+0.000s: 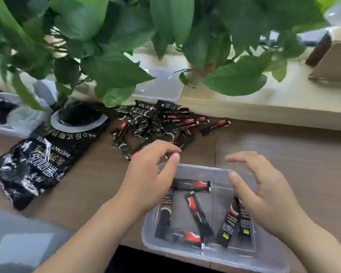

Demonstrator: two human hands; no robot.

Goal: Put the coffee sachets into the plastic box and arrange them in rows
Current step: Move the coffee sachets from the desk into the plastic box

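Both forearms reach over the counter (91,180). Plastic box (152,233) at near edge, six sachets (197,209) scattered inside. Left grip (146,180) spread, empty, over its far-left corner; right grip (268,196) spread, empty, above its right side.

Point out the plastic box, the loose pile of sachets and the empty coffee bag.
plastic box (205,253): head view, near rim.
pile of sachets (158,123): head view, middle of the heap.
coffee bag (37,166): head view, crumpled printed front.
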